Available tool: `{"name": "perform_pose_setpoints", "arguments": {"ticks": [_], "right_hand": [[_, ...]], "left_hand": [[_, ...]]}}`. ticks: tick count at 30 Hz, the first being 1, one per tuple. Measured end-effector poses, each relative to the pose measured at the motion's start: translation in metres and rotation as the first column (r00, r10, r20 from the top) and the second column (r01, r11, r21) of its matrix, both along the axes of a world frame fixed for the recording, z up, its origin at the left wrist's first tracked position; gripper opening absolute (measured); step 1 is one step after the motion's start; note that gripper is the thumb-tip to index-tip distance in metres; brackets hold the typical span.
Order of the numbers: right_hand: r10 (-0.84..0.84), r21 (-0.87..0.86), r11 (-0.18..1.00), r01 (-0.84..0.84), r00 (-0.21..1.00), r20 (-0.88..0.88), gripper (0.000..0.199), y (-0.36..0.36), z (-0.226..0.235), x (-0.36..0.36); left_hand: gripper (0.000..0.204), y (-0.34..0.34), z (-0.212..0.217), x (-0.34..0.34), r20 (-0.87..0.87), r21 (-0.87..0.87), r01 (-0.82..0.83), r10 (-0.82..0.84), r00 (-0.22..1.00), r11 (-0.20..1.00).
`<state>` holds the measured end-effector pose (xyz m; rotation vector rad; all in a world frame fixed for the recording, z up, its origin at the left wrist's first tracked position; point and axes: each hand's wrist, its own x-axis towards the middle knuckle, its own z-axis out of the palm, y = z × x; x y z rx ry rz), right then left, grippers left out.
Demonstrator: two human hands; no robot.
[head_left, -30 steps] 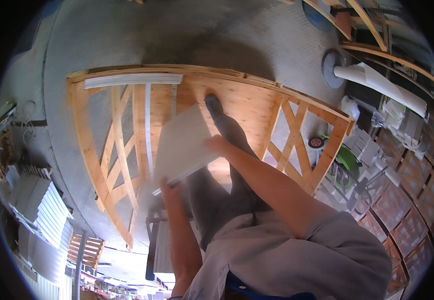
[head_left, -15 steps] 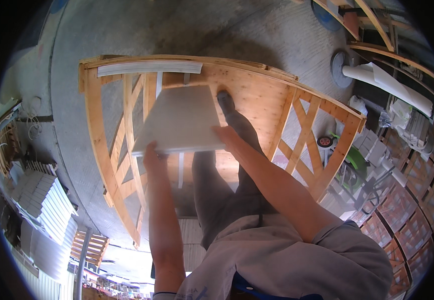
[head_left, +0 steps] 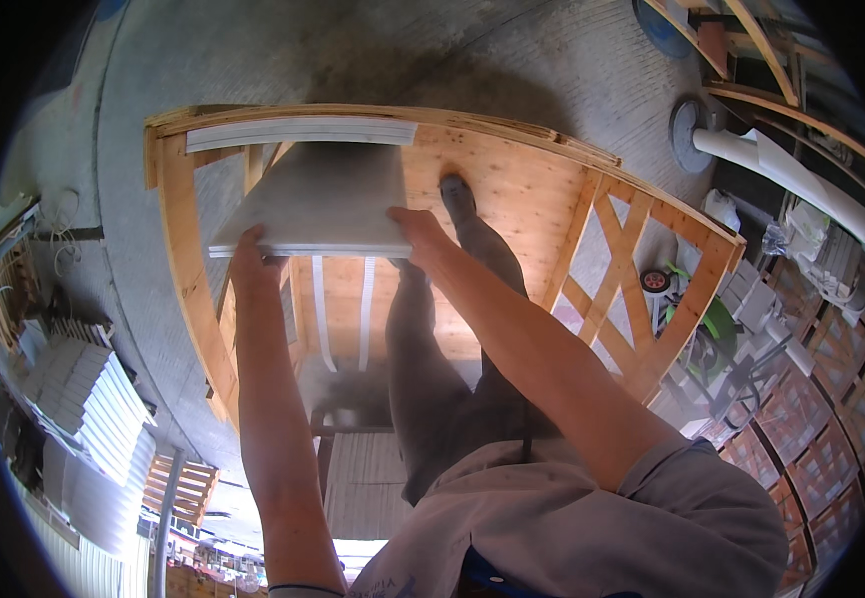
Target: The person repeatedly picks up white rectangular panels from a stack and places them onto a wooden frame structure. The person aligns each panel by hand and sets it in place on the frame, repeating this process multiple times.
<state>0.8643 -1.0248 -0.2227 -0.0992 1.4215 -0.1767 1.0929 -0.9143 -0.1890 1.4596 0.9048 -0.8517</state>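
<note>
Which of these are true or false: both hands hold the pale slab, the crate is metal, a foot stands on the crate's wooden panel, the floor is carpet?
1. Both hands hold the pale slab. True: the left hand and the right hand grip the near edge of the pale slab.
2. The crate is metal. False: the crate is a wooden frame.
3. A foot stands on the crate's wooden panel. True: the shoe rests there.
4. The floor is carpet. False: the floor looks like bare concrete.

1. Bright daylight is falling from above — a soft shadow is lying on the far concrete floor.
2. Fisheye bending is curving the wooden frame; black vignette is ringing the edges.
</note>
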Motion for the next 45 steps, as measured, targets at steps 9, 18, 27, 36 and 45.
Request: {"name": "perform_pose_setpoints", "arguments": {"ticks": [9,18,27,36,45], "right_hand": [[-0.028,0.059,0.998,0.028,1.0,-0.01,0.039,-0.004,0.012,0.007],[-0.051,0.053,0.997,0.053,0.998,-0.032,0.037,-0.001,0.012,0.026],[0.005,0.055,0.998,-0.006,1.0,0.019,0.047,0.005,0.011,0.019],[0.151,0.067,0.985,-0.158,0.984,0.094,0.043,-0.011,0.024,-0.061],[0.228,-0.263,0.937,-0.231,0.973,-0.04,0.03,-0.036,0.09,-0.193]], "left_hand": [[0.043,-0.005,0.008,0.004,0.045,0.015,0.028,-0.028,0.999,1.0],[0.041,-0.006,0.009,0.018,0.027,0.018,0.0,0.0,1.0,1.0],[0.05,0.022,-0.004,0.017,0.028,-0.138,0.029,-0.025,0.999,0.99],[0.053,-0.007,0.012,0.029,0.1,-0.555,0.227,-0.207,0.973,0.8],[0.051,-0.118,0.061,-0.009,0.51,-0.04,0.558,-0.464,0.725,0.829]]}}
